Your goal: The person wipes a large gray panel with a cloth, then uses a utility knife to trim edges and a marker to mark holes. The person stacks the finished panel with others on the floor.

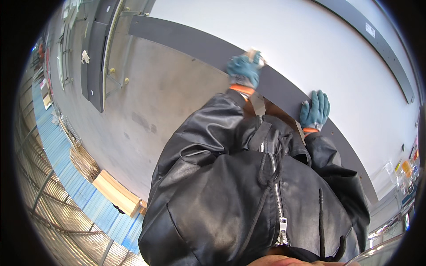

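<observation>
- Panel [282, 93], long, dark grey, along the white tabletop's [248, 26] near side: apparently mid-wipe, done and remaining parts indistinguishable; long axis slants upper left to lower right.
- Right gloved hand [315, 111] flat across its far edge, grasping nothing.
- Left gloved hand [243, 71], blurred, clutching a pale cloth [257, 56] over it.
- Second grey strip [385, 49], well beyond.

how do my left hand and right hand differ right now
The left hand has its grip around a pale cloth; the right hand is open, fingers extended, with no cloth showing. The left hand is motion-blurred; the right hand looks sharper. Both wear teal gloves with orange cuffs and are at the long grey board.
</observation>
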A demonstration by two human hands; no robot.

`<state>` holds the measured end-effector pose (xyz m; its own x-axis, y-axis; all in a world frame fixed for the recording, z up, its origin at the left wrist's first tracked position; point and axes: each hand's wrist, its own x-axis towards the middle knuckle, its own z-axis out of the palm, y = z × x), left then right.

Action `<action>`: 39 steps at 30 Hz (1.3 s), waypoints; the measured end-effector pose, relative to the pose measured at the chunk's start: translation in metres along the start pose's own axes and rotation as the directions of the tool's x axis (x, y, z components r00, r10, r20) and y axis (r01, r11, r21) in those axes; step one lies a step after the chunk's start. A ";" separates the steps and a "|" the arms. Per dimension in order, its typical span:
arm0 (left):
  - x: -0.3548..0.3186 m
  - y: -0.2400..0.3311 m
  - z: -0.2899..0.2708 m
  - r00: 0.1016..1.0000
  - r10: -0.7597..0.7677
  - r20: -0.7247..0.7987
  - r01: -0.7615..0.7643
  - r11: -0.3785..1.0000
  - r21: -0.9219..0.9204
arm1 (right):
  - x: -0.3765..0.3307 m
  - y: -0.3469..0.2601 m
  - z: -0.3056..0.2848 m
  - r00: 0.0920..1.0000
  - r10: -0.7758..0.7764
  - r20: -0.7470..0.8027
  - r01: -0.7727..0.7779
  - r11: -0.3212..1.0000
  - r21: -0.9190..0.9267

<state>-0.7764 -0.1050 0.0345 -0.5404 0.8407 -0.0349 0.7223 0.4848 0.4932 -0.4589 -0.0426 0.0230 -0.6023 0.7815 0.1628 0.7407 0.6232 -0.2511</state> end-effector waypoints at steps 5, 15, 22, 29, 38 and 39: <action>0.069 -0.164 -0.035 0.922 -0.054 -0.384 0.250 0.839 0.483 | 0.001 -0.001 0.002 1.000 -0.025 -0.008 0.025 1.000 0.002; 0.093 -0.209 -0.089 0.883 0.079 -0.462 -0.080 0.997 0.017 | 0.043 -0.071 0.011 0.971 0.057 -0.233 -0.113 0.966 -0.233; 0.041 -0.164 -0.108 0.952 0.305 0.031 -0.301 0.949 -0.089 | 0.141 -0.236 0.086 0.962 0.247 -0.116 -0.261 0.957 -0.126; 0.131 -0.362 -0.148 0.905 0.169 -0.390 -0.007 0.924 0.383 | 0.134 -0.222 0.089 0.959 0.197 -0.204 -0.215 0.974 -0.071; 0.224 -0.473 -0.280 0.721 -0.037 -0.692 0.396 0.842 0.367 | 0.140 -0.225 0.092 0.964 0.184 -0.190 -0.200 0.977 -0.069; 0.215 -0.436 -0.257 0.760 0.076 -0.645 0.237 0.892 0.384 | 0.138 -0.225 0.090 0.963 0.193 -0.187 -0.211 0.974 -0.085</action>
<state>-1.3183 -0.1978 0.0359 -0.6343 0.5204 0.5717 0.6825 0.7243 0.0979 -0.7356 -0.0776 0.0161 -0.3817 0.8786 0.2871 0.8738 0.4442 -0.1979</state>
